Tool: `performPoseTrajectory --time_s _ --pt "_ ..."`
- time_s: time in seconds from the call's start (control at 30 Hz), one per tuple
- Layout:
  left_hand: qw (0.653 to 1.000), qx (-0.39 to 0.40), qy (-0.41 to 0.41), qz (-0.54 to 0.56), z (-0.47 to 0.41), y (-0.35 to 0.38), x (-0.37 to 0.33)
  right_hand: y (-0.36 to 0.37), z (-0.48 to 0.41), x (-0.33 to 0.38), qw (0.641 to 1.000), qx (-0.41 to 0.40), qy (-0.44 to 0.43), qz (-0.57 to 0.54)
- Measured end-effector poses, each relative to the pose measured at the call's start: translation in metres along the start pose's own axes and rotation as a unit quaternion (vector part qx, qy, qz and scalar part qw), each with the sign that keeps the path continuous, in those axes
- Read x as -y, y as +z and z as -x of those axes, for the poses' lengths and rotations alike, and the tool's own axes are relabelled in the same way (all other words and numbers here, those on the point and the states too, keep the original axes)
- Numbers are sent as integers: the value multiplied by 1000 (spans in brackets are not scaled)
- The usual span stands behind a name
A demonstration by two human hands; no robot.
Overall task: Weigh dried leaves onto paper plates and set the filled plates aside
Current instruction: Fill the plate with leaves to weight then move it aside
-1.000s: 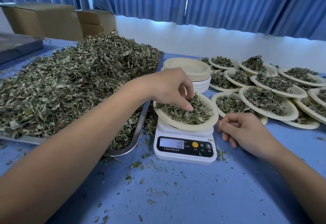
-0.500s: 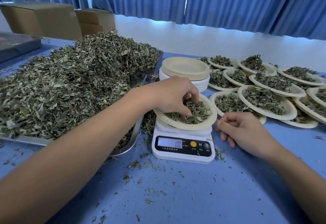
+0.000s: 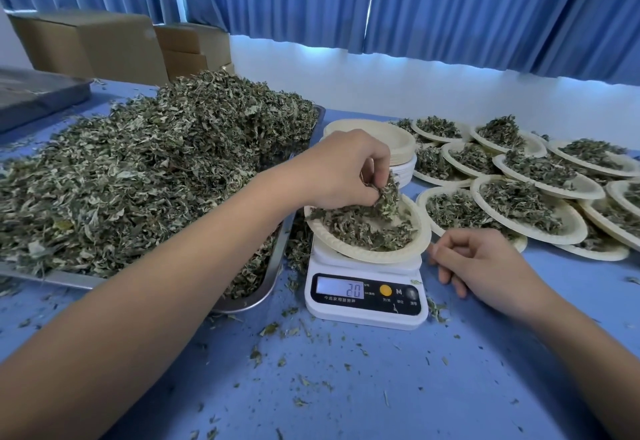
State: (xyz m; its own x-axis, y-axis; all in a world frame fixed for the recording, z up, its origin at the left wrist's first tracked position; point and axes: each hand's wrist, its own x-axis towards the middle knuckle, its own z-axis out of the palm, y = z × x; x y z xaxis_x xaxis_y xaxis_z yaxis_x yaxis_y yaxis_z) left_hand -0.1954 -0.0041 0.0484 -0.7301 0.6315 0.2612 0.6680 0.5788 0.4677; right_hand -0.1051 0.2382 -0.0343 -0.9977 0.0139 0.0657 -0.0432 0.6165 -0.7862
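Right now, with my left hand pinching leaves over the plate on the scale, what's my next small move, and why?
Likely lift the left hand and its pinched leaves clear of the plate, then read the scale: its display reads 20 while the clump hangs right at the pile, so that reading may be unsettled.

A small herb-packing workroom: a metal tray (image 3: 273, 266) heaped with dried leaves (image 3: 145, 176), a digital scale (image 3: 367, 295), stacked cardboard boxes (image 3: 104, 44) and blue curtains (image 3: 450, 6).
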Motion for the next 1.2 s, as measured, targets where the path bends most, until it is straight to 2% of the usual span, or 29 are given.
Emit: performPoseTrajectory --time_s 0.2,0.63,1.2 --pt "999 -32 -13 40 0 1 1 -1 0 1 1000 -2 -2 -9" --pt "999 19 -6 43 -1 0 1 0 0 0 1000 -3 1 -5" --pt "999 18 10 49 4 -19 4 0 0 -2 1000 -1 -3 -4"
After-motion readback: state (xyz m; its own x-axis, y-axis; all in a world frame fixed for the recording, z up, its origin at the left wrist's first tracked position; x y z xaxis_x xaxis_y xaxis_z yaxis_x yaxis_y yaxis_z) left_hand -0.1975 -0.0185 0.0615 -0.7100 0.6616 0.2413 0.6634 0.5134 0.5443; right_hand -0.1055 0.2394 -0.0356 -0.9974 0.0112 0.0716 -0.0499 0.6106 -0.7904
